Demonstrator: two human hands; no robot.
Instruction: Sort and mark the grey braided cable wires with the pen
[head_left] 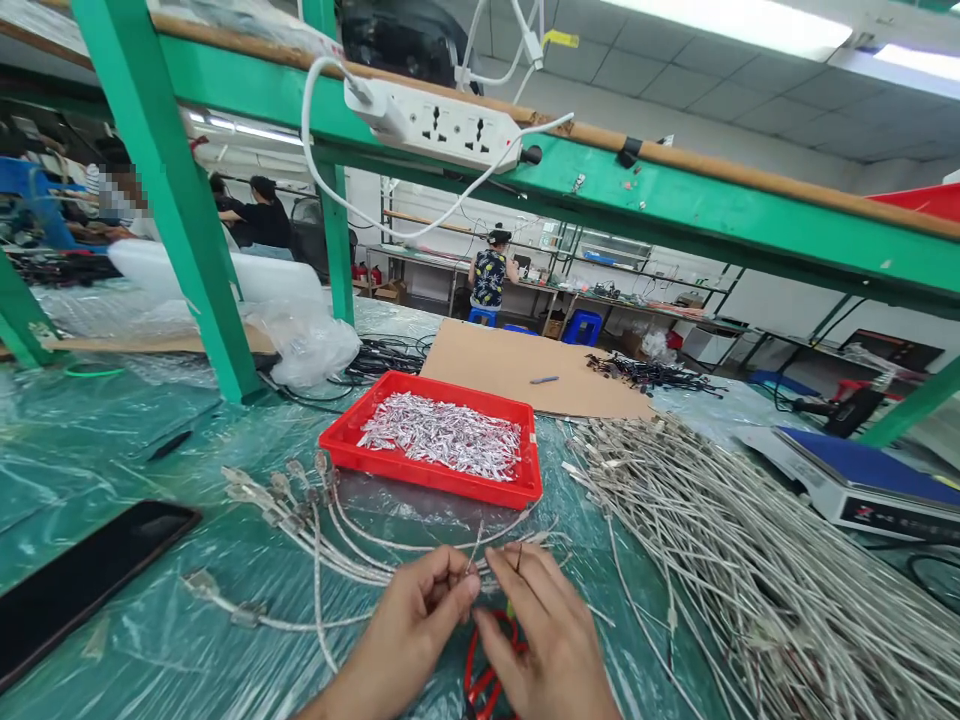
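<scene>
My left hand [424, 625] is closed, thumb and index finger pinching a thin silvery piece [478, 542] that points upward; its exact kind is too small to make out. Close beside it on the right, my right hand [551, 625] curls over a red-handled hand tool [480, 665], whose working end is mostly hidden by the fingers. White cables [360, 570] with connector ends lie on the table behind and left of my hands. Beyond them a red tray [435, 485] contains a heap of small silvery pieces [442, 435].
A big bundle of pale cables [720, 540] spreads along the right, near a scale [862, 475]. A phone [90, 575] lies at left. Cardboard [487, 360] carries a pen and black cables. A green frame [187, 220] with a power strip [442, 125] crosses above; several people sit farther back.
</scene>
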